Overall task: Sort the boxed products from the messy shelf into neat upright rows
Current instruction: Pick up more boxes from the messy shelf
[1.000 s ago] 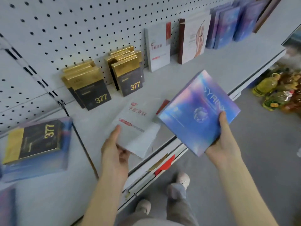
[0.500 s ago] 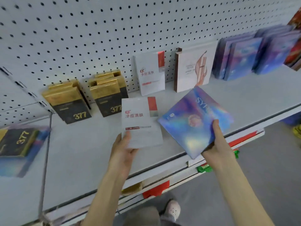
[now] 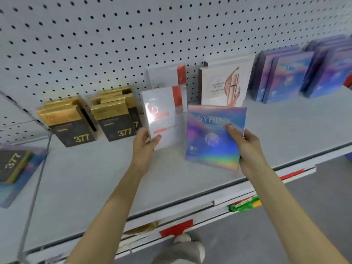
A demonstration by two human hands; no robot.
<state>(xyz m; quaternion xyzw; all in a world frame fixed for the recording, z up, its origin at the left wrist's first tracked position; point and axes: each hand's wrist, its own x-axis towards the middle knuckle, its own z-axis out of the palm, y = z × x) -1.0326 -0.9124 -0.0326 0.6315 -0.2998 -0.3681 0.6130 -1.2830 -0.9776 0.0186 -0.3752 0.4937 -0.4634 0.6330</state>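
My left hand point(image 3: 145, 147) grips a white box with a red corner point(image 3: 163, 115) by its lower left edge, held upright above the grey shelf point(image 3: 95, 178), in front of a matching white box point(image 3: 167, 77) that leans on the pegboard. My right hand point(image 3: 245, 147) holds a shiny blue-purple SYRINX box point(image 3: 213, 138) upright by its right side, thumb on the front. Two rows of black-and-gold 377 boxes point(image 3: 68, 121) point(image 3: 114, 119) stand to the left. A cream box with a rose-gold print point(image 3: 224, 84) stands behind the SYRINX box.
Rows of blue-purple SYRINX boxes point(image 3: 285, 75) stand at the far right of the shelf. On the neighbouring shelf section at left a 377 box lies flat on a holographic box point(image 3: 17, 168). A wire divider point(image 3: 36, 187) separates the sections. My shoes point(image 3: 182, 244) show below the shelf edge.
Both hands have lifted and tilted their boxes upright and moved them back toward the pegboard. The white box now stands before its twin; the view has shifted closer to the shelf.
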